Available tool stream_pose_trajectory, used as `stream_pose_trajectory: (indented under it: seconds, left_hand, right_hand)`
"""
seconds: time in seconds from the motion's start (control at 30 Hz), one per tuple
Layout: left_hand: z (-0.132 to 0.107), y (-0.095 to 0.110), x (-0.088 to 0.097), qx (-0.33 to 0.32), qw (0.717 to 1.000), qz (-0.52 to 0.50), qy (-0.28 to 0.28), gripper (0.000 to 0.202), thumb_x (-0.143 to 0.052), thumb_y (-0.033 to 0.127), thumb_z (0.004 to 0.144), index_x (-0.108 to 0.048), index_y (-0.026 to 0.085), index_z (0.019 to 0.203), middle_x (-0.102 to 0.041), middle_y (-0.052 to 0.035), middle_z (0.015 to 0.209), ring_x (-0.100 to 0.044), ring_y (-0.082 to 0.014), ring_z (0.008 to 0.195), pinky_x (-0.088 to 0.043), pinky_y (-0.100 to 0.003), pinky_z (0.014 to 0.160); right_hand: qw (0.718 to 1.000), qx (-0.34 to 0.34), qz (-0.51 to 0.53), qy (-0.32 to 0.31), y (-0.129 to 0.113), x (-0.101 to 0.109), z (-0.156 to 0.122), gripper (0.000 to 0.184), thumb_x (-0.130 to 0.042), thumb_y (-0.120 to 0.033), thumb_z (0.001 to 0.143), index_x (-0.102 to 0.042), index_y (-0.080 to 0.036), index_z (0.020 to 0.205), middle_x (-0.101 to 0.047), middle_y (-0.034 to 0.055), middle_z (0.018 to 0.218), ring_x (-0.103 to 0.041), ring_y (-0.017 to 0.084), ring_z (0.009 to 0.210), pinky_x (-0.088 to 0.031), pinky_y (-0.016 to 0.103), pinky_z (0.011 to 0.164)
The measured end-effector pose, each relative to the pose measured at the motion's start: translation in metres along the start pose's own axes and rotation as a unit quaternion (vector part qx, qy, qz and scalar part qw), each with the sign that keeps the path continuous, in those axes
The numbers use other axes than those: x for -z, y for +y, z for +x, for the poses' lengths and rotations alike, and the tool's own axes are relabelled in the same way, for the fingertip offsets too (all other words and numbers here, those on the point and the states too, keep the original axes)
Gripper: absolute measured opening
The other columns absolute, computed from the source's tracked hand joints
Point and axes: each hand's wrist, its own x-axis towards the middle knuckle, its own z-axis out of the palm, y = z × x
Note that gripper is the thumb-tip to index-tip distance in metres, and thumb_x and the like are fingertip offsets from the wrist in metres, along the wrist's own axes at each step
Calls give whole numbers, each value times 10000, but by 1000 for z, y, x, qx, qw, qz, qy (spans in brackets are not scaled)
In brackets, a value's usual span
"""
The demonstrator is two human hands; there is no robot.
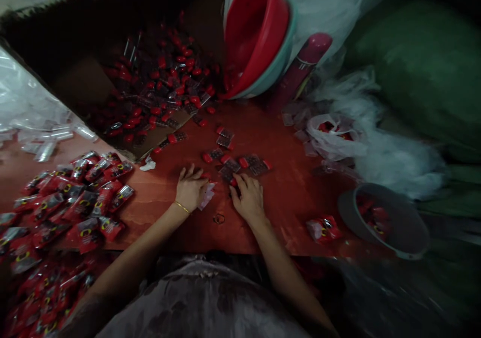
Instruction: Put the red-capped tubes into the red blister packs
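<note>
My left hand, with a gold bracelet at the wrist, has its fingers curled on the table beside a small clear plastic piece. The thumb side presses on this piece, and a bit of red shows at the fingertips. To the right, my right hand bends its fingers and thumb around the red end of a small clear case. Just beyond the hands lie several red-capped clear cases with dark contents. Between my wrists is a small dark ring, perhaps a rubber band.
A cardboard box on its side spills red-capped cases. Filled red packets are heaped at left. Behind stand a red basin and a dark pink bottle. At right are plastic bags, a grey tub and one packet.
</note>
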Motion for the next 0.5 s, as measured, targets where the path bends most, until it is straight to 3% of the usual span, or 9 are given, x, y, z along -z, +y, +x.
stream_pose_trajectory:
  seconds: [0.2,0.27,0.37,0.43,0.5]
  left_hand:
    - [-2,3,20,51,991,-85,85,243,-534,348,819,-706,245,956,-634,-94,1163,-496,-285,1183,-349,-499,986]
    - [-3,9,28,46,987,-118,99,237,-535,344,819,-703,249,958,-624,-90,1180,-489,-276,1192,-338,-495,994]
    - [-6,20,38,47,973,-194,116,231,-564,321,800,-695,250,976,-608,-74,1210,-467,-266,1214,-294,-479,1034]
    - [-9,27,41,94,944,-286,135,311,-607,320,766,-659,232,1060,-606,-75,1214,-491,-256,1188,-322,-432,1028]
    - [-11,31,40,176,884,-411,135,421,-648,354,723,-628,188,1110,-640,-89,1143,-576,-238,1063,-420,-368,938]
  right_hand:
    - [988,-9,126,89,-14,17,2,314,-483,-332,861,-596,-142,1083,-633,122,1062,-531,243,976,-388,392,867]
    - [970,-28,228,75,-28,23,7,299,-493,-357,854,-612,-149,1034,-654,102,975,-564,220,920,-422,356,827]
    - [915,-69,398,18,-50,27,18,259,-516,-377,836,-643,-164,912,-670,47,836,-602,172,776,-464,282,712]
    - [880,-95,466,-5,-62,26,24,246,-514,-366,835,-655,-165,833,-667,22,765,-599,150,706,-463,253,654]
    - [864,-116,491,5,-70,23,25,246,-509,-348,838,-659,-159,790,-654,9,715,-584,138,668,-454,243,633]
